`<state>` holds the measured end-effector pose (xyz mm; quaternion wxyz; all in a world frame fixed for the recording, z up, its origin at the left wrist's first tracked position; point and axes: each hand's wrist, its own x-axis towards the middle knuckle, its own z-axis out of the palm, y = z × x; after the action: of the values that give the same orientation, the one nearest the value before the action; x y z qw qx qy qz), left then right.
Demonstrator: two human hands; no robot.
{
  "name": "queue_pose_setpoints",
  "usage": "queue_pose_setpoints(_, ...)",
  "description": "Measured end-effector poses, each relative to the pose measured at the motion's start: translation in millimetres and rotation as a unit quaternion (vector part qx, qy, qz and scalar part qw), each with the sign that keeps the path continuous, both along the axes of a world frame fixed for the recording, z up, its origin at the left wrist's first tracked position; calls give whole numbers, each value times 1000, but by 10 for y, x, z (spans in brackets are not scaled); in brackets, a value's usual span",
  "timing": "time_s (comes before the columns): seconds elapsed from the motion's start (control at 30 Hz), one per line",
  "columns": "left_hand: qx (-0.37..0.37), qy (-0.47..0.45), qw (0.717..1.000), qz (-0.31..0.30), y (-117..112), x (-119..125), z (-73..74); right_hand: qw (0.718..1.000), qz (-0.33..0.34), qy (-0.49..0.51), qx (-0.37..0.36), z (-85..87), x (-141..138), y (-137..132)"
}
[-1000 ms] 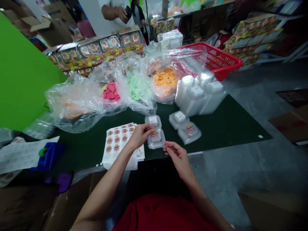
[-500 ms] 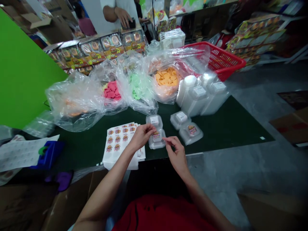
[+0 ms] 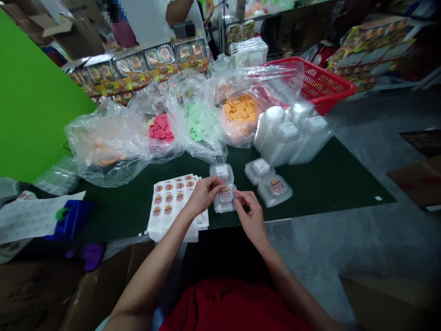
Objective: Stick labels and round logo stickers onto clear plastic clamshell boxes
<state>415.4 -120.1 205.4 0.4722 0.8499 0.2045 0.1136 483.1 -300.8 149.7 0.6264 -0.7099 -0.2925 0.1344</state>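
Note:
A small clear plastic box (image 3: pixel 224 197) with a burger sticker on its lid lies open near the front edge of the dark green table (image 3: pixel 327 184). My left hand (image 3: pixel 203 195) pinches its left side, fingers closed. My right hand (image 3: pixel 251 214) has its fingertips closed on the box's right side. A sheet of burger stickers (image 3: pixel 170 197) lies just left of my left hand, on a white stack. Two more small boxes (image 3: pixel 268 181) sit to the right, one with a sticker.
Clear bags hold pink (image 3: pixel 160 128), green (image 3: pixel 198 122) and orange discs (image 3: pixel 239 108) at the back. Stacks of white boxes (image 3: pixel 291 135) and a red basket (image 3: pixel 317 82) stand right. A blue object (image 3: pixel 69 218) lies left. A person stands behind display boxes (image 3: pixel 155 62).
My right hand has moved up and left from the table edge onto the right side of the box. My left hand has stayed on the box.

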Motion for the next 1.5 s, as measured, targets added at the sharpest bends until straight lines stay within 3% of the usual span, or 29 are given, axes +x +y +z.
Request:
queue_pose_setpoints(0.27,5,8,1000,-23,-69,-36,59,1000,4,-4,-31,-58,49,56)
queue_pose_setpoints(0.53,97,-21,994,-51,-136,-118,78,1000,7,-11,-27,-71,92,73)
queue_pose_setpoints(0.7,198,-59,971,-117,-197,-181,103,999,2,-37,-40,-77,105,69)
queue_pose_setpoints(0.77,199,-74,970,-121,-210,-198,67,998,2,-45,-42,-89,102,64)
queue_pose_setpoints(0.93,110,-81,990,-44,-164,-175,-91,999,11,-38,-35,-109,93,76)
queue_pose_setpoints(1.13,141,-78,986,44,-158,-75,-197,998,10,-39,-41,-85,98,131)
queue_pose_setpoints(1.27,75,-84,987,115,-182,-53,-249,998,-10,-45,-40,-57,81,112)
queue_pose_setpoints(1.4,68,-119,975,176,-160,-123,-293,990,-49,-121,-62,24,15,40)
queue_pose_setpoints(1.5,64,-107,969,214,-153,-263,-385,981,-27,-169,-89,53,-63,44)
